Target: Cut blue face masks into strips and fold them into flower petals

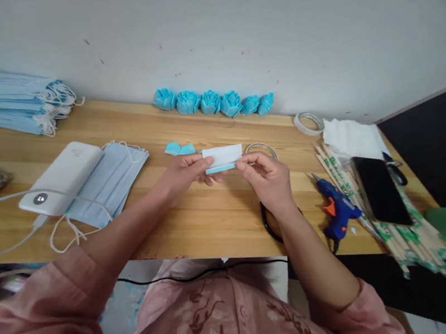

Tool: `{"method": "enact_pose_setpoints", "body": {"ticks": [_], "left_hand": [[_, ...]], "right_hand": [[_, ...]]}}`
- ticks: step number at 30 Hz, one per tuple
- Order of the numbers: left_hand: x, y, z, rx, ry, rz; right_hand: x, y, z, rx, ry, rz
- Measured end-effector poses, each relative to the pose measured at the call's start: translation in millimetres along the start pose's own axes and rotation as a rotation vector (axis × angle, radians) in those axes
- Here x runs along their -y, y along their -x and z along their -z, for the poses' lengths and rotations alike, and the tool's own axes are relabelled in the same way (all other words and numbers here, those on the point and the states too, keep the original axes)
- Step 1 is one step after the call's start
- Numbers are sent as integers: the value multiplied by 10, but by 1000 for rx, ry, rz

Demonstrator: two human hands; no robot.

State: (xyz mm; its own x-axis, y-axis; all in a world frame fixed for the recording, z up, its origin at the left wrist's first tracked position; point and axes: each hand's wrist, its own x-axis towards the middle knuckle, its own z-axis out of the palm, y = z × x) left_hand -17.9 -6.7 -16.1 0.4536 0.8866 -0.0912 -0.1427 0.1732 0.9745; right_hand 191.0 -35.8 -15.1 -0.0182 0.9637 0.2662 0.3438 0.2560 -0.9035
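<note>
Between my two hands, above the wooden table, is a small white piece of mask fabric (224, 156) with a light blue strip along its lower edge. My left hand (193, 169) pinches its left end, thumb on top. At the lower right corner, my right hand (267, 176) grips it between thumb and fingers. Just behind my left hand lie cut blue fabric pieces (179, 148). A roll of tape (261, 145) lies behind my right hand and is partly covered by it. Farther back, several blue fabric flowers (210, 102) stand in a row against the wall.
Stacked face masks (4, 100) lie at the back left. A white power bank (64, 175) with a cable rests on more masks (122, 171). To the right are a blue glue gun (336, 205), a phone (380, 190), wrapped wooden sticks (413, 244), white tissue (353, 138) and another tape roll (308, 123).
</note>
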Motion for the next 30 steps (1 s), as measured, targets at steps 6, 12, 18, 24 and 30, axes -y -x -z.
{"method": "enact_pose_setpoints", "body": {"ticks": [6, 12, 18, 24, 30], "left_hand": [[-17, 0, -30, 18, -82, 21], [-14, 5, -39, 8, -49, 41], [-58, 19, -58, 22, -158, 61], [-8, -7, -34, 0, -146, 63], [-22, -15, -31, -2, -151, 75]], "right_hand": [[21, -13, -27, -69, 3, -43], [36, -18, -41, -97, -8, -53], [11, -11, -46, -80, 30, -42], [-5, -5, -56, -76, 24, -39], [-5, -11, -67, -74, 31, -33]]}}
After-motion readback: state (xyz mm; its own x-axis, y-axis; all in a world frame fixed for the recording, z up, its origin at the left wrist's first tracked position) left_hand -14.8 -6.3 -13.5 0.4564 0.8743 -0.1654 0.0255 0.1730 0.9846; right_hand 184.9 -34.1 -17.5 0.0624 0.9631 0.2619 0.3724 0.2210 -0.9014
